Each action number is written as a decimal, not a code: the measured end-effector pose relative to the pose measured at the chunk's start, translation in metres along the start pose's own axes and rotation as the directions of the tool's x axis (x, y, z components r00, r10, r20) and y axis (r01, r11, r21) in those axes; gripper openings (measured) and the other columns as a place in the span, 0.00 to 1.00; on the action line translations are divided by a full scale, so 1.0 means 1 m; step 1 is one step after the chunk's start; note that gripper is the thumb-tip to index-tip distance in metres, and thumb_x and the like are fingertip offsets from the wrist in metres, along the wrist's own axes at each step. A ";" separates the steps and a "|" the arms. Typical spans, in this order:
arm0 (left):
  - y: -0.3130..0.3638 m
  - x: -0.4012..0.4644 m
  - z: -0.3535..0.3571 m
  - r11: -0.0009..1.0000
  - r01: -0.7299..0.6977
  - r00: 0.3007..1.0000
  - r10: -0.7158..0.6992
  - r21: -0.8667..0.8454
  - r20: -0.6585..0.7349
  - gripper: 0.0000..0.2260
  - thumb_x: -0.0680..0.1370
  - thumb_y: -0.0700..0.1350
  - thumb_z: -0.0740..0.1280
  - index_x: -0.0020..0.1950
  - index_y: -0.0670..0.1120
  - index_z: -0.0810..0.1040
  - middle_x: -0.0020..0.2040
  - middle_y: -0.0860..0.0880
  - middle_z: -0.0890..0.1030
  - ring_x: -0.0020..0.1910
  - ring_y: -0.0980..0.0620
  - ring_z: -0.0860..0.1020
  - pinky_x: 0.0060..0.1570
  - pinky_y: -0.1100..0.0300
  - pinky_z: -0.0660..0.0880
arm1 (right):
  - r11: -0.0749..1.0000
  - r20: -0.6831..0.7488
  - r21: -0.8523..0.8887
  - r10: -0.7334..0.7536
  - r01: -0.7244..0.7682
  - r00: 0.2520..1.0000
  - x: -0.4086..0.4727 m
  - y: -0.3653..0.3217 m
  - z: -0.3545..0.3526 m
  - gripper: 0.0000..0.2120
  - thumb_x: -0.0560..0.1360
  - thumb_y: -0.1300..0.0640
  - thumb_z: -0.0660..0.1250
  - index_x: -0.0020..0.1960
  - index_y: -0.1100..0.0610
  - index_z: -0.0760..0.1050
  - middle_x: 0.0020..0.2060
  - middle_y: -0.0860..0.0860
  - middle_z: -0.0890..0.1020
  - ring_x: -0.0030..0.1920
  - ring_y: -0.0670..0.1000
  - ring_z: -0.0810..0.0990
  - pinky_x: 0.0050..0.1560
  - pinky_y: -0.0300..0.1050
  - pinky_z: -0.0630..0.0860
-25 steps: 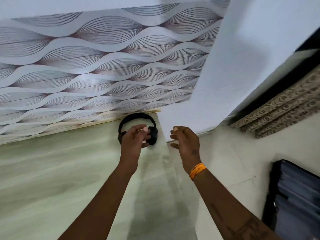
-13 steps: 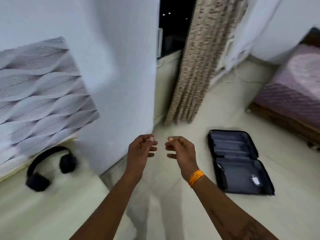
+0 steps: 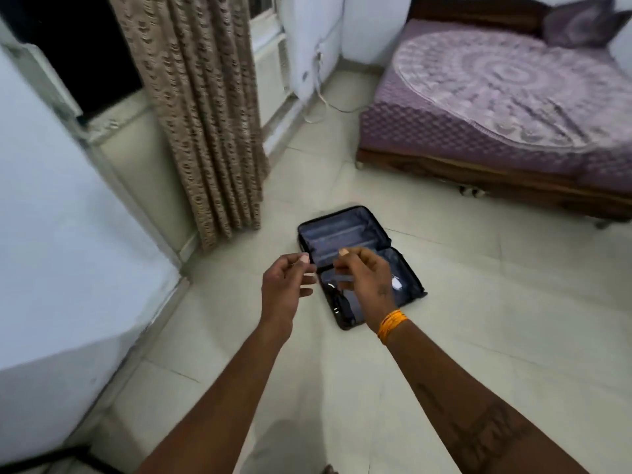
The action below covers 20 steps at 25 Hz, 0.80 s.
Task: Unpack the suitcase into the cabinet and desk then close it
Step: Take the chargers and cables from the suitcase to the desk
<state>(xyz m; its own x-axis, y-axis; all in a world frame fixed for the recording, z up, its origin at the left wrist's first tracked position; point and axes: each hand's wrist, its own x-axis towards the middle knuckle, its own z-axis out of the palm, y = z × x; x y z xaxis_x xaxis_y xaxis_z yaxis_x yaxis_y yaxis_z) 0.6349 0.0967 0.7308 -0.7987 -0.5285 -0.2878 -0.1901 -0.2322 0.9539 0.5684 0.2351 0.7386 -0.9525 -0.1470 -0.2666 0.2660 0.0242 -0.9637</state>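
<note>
We look down at our two bare arms reaching forward over a pale tiled floor (image 3: 478, 302). Our right hand (image 3: 364, 280) covers the middle of the open suitcase (image 3: 345, 234), so part of its lining is hidden. The suitcase lies flat on the floor, both halves spread open. The far half shows only grey lining; the near half holds a small white item (image 3: 396, 283) and some dark straps, too blurred to identify. Both hands hang with fingers loosely curled, holding nothing, the left hand (image 3: 285, 285) just left of the suitcase. A patterned curtain (image 3: 201, 114) hangs behind; a purple-covered bed (image 3: 513, 97) is cut off at right.
</note>
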 end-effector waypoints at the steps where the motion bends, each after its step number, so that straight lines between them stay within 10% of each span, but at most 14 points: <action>1: -0.009 0.009 0.024 1.000 0.023 0.999 -0.023 0.001 0.031 0.07 0.83 0.46 0.69 0.57 0.44 0.82 0.46 0.46 0.88 0.42 0.49 0.84 0.41 0.54 0.80 | 1.000 -0.042 -0.001 0.005 -0.005 0.999 0.014 0.004 -0.021 0.11 0.80 0.55 0.70 0.49 0.65 0.81 0.44 0.59 0.86 0.45 0.52 0.84 0.44 0.48 0.83; 20: -0.106 0.294 0.264 0.933 0.331 0.944 -0.328 0.139 -0.047 0.06 0.81 0.48 0.71 0.52 0.47 0.82 0.47 0.46 0.88 0.42 0.52 0.84 0.40 0.56 0.81 | 0.940 -0.246 -0.031 0.322 -0.340 0.914 0.342 0.055 -0.172 0.07 0.77 0.57 0.72 0.49 0.61 0.83 0.44 0.57 0.86 0.46 0.57 0.84 0.47 0.55 0.82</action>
<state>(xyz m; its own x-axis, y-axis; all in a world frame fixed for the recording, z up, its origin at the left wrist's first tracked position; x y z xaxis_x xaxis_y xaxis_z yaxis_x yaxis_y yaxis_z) 0.2693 0.1813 0.5675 -0.6645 -0.4606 -0.5884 -0.5211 -0.2787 0.8067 0.2313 0.3566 0.5920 -0.8215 0.1168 -0.5581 0.5689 0.1030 -0.8159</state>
